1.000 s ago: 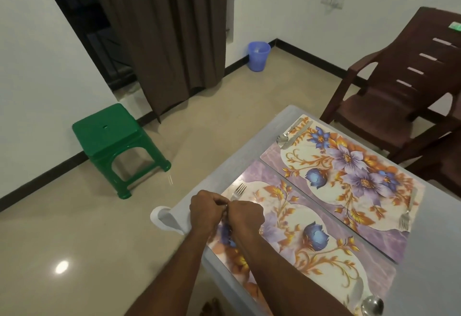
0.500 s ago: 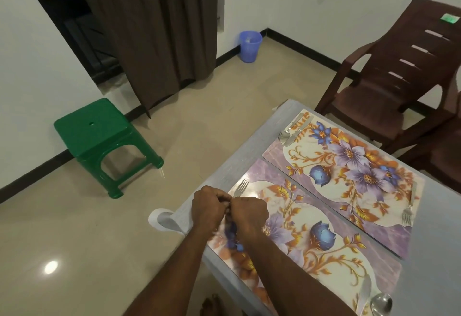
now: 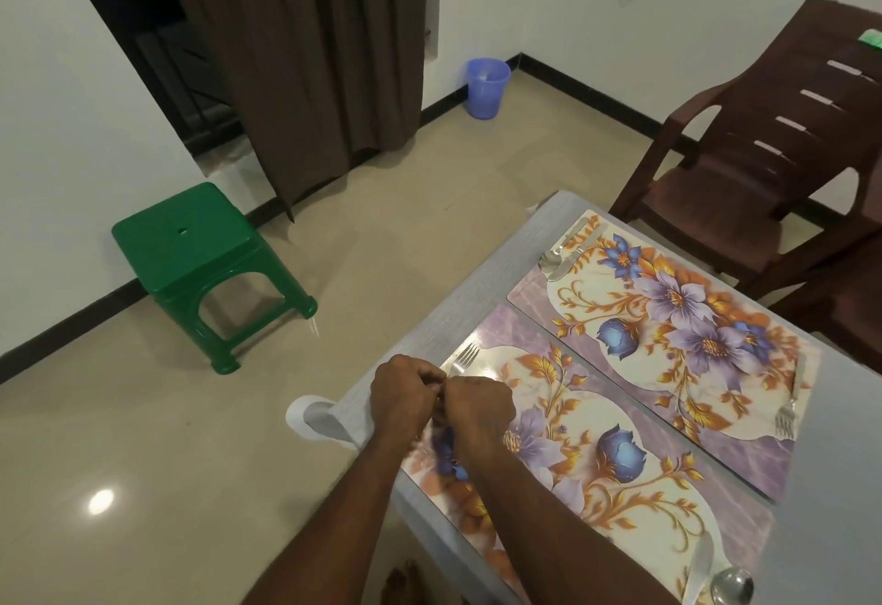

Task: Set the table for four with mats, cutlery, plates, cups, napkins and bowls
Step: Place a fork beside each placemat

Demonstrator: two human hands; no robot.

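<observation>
Two hands held knuckles-up and pressed together over the near-left corner of the counter (image 3: 477,280). Left hand (image 3: 403,397) fisted, fingers curled under; right hand (image 3: 479,406) likewise curled, thumb side meeting the left. Something small apparently pinched between them, too hidden by the knuckles to name, so the grip of either hand cannot be told for certain.

Directly beyond the knuckles, a fork (image 3: 462,360) lying on the left end of the near mat (image 3: 620,475), tines pointing away from the hands, handle running back under the fists; touching or merely beneath them, not clear. Near mat floral, purple and orange, its left end partly covered by the right wrist and forearm. At the mat's far right end, near the bottom edge of the view, a spoon (image 3: 730,585) beside a knife (image 3: 699,571).

Far mat (image 3: 677,318) lying just beside the near one, long edges almost touching. On its left end a spoon and knife pair (image 3: 565,249) close together; on its right end a second fork (image 3: 787,418), tines toward the viewer.

Hanging off the counter's corner below the left hand, a curl of white tape or paper (image 3: 310,418).

On the floor, well apart from the counter, a green stool (image 3: 191,246) and a blue bin (image 3: 487,86) by the wall, next to a brown curtain (image 3: 305,55). Behind the counter, a brown plastic chair (image 3: 763,136).
</observation>
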